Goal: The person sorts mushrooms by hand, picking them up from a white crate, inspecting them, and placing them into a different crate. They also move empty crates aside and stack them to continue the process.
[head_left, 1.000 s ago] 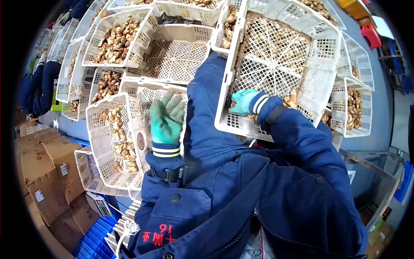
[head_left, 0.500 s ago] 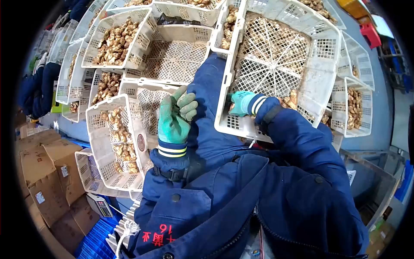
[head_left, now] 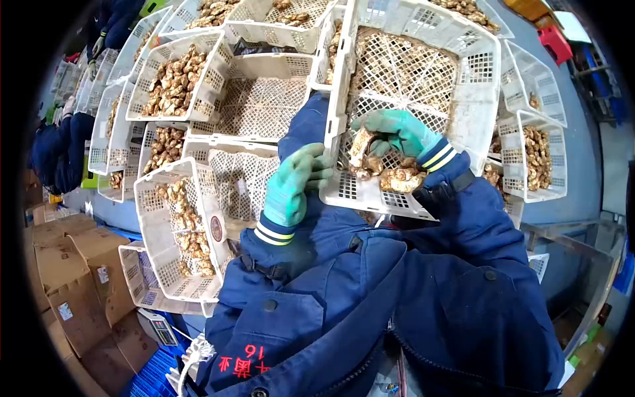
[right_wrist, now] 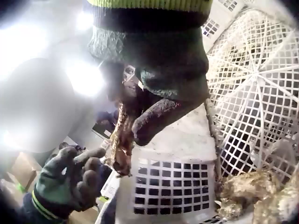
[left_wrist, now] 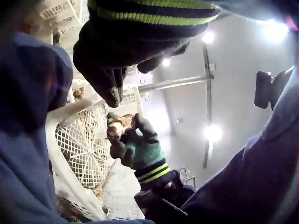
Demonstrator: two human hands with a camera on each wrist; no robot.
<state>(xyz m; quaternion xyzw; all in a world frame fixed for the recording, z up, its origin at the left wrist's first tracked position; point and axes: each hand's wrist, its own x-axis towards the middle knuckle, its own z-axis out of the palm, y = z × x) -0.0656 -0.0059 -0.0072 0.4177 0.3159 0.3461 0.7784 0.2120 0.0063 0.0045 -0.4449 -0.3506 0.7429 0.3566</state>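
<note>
My right hand (head_left: 400, 129), in a green glove, pinches a knobby brown-and-cream mushroom (head_left: 359, 147) over the near end of a white plastic crate (head_left: 473, 109). In the right wrist view this mushroom (right_wrist: 120, 140) hangs down between the thumb and fingers. More mushrooms (head_left: 402, 177) lie in the crate beneath that hand. My gloved left hand (head_left: 291, 185) is just left of the crate's near corner, its fingers loosely bent around nothing. The left wrist view shows the held mushroom (left_wrist: 121, 126) just below the left fingertips.
To the left, one white crate (head_left: 149, 212) holds a row of mushrooms, and another (head_left: 221, 56) holds a heap. More filled crates (head_left: 555, 149) stand at right. Cardboard boxes (head_left: 63, 251) are stacked at lower left. Another person (head_left: 63, 149) is at far left.
My right hand has lifted from the crate's near left corner and turned, now showing a mushroom in its grip. My left hand has moved right, closer to the crate. The head view has shifted slightly.
</note>
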